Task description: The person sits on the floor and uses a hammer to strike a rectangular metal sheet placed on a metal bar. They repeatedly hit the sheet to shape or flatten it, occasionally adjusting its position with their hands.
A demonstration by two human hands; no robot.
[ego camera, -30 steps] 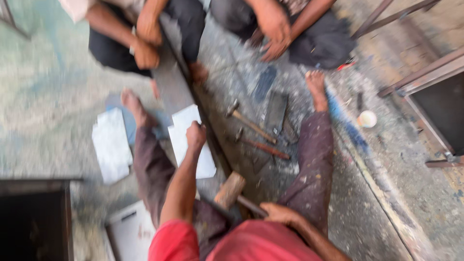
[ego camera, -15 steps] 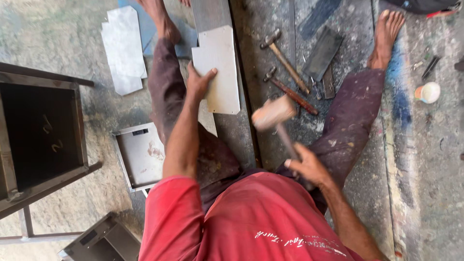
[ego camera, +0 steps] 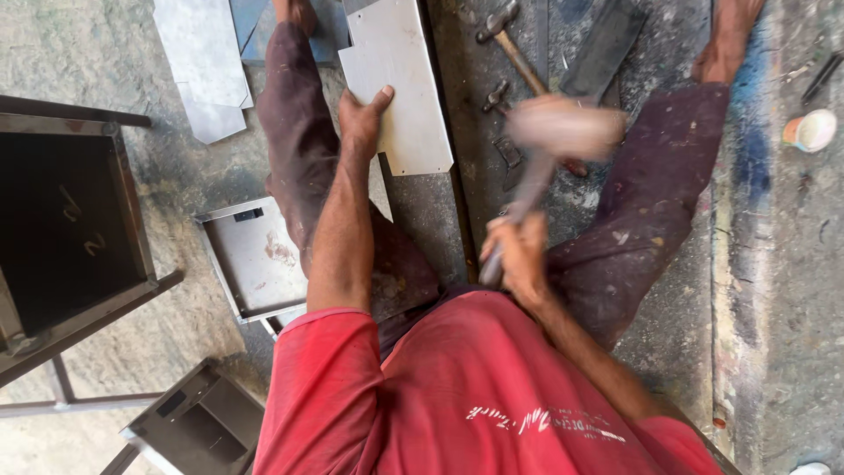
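Observation:
I sit on the floor with my legs spread. My left hand (ego camera: 362,119) presses on the near left edge of a flat grey metal sheet (ego camera: 400,84) that lies on a long steel bar (ego camera: 435,207) between my legs. My right hand (ego camera: 517,251) grips the handle of a wooden mallet (ego camera: 564,127), whose pale head is blurred and raised to the right of the sheet, above my right thigh.
Two hammers (ego camera: 510,40) and a dark flat bar (ego camera: 607,48) lie beyond the mallet. More cut sheets (ego camera: 200,62) lie at top left. A folded metal tray (ego camera: 255,259) sits under my left arm, a dark metal box frame (ego camera: 70,220) at left, a small cup (ego camera: 811,130) at right.
The view has tilted down and closer, and the people opposite are out of frame. The mallet head has swung up and to the right. My left hand stays on the sheet.

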